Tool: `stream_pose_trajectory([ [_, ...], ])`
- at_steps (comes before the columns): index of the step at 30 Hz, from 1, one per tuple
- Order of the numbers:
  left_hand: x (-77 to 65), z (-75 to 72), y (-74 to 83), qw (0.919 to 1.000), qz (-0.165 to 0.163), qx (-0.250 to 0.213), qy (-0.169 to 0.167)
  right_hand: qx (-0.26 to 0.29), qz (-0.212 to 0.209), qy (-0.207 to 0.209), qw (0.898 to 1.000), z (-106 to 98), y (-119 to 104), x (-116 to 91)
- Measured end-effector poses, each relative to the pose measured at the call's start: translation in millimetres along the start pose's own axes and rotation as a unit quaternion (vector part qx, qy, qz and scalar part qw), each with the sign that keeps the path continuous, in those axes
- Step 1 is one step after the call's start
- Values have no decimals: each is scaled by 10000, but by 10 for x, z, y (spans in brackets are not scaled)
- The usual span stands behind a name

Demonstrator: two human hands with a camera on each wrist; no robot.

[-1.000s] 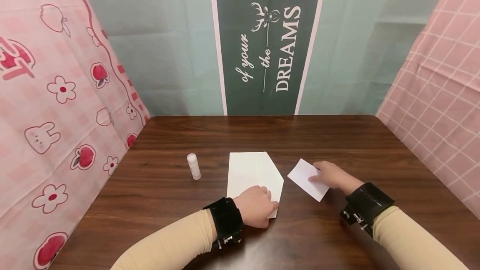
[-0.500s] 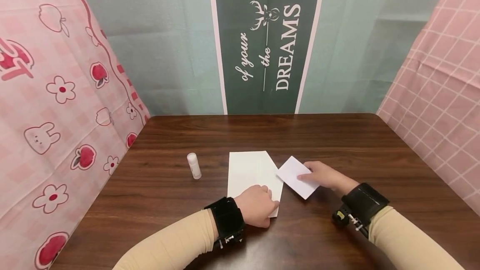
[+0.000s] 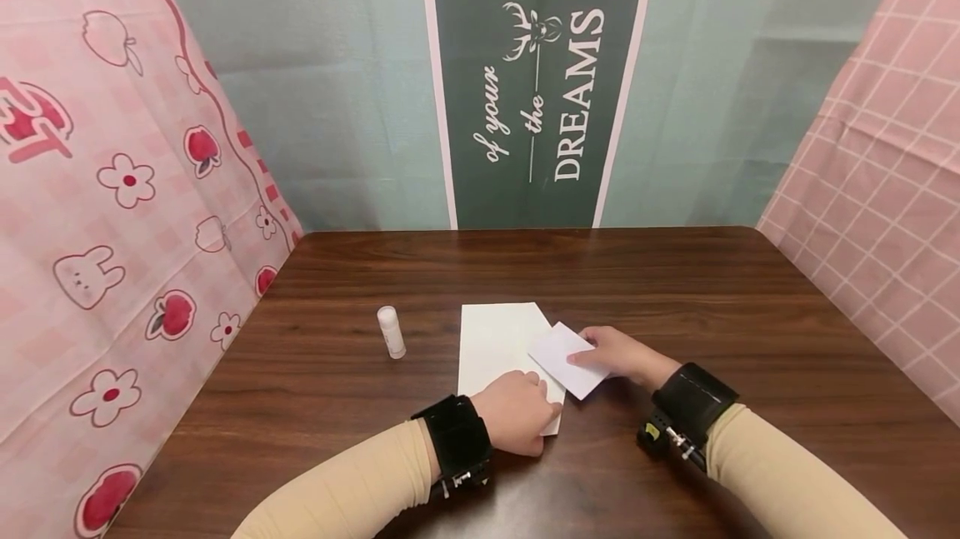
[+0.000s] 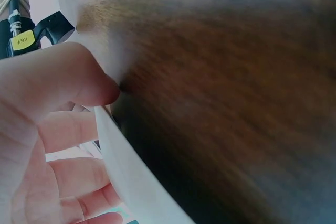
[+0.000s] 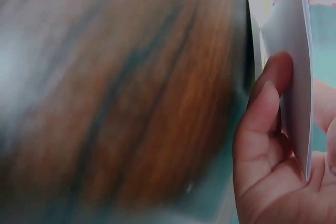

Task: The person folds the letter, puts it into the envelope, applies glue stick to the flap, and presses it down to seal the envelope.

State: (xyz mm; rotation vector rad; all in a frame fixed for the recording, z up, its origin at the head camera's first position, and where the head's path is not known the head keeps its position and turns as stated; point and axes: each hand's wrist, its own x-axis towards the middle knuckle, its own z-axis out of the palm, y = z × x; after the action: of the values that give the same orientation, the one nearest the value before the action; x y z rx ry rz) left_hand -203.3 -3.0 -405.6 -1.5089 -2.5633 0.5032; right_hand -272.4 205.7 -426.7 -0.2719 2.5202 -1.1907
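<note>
A white paper envelope (image 3: 491,335), with a slanted flap side toward the right, lies on the table in the head view. My left hand (image 3: 514,412) grips its near part; in the left wrist view the thumb (image 4: 92,80) meets the edge, with the fingers on the other side of the paper. My right hand (image 3: 618,354) pinches a small white card (image 3: 558,356), thumb on top and fingers below. The card overlaps the envelope's right side in the head view. In the right wrist view the card (image 5: 296,77) stands between thumb and fingers, close to the envelope's edge.
A white glue stick (image 3: 391,331) lies on the dark wooden table (image 3: 330,272), left of the envelope. A green curtain (image 3: 360,106) with lettering hangs behind the table, and pink cloths (image 3: 150,231) hang at both sides.
My right hand has moved left with the card, from beside the envelope to over its right side. The left hand and the envelope have stayed in place.
</note>
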Motion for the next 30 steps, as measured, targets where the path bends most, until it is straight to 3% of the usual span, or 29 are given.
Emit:
stream_pose_trajectory([
  [9, -6, -7, 1, 10000, 35, 52, -13, 251, 204, 99, 9994, 69, -46, 42],
  [19, -6, 7, 0, 10000, 20, 67, 29, -99, 493, 187, 9986, 92, -89, 91],
  [30, 1, 24, 5, 10000, -32, 71, 35, -162, 294, 405, 9986, 126, -155, 105],
])
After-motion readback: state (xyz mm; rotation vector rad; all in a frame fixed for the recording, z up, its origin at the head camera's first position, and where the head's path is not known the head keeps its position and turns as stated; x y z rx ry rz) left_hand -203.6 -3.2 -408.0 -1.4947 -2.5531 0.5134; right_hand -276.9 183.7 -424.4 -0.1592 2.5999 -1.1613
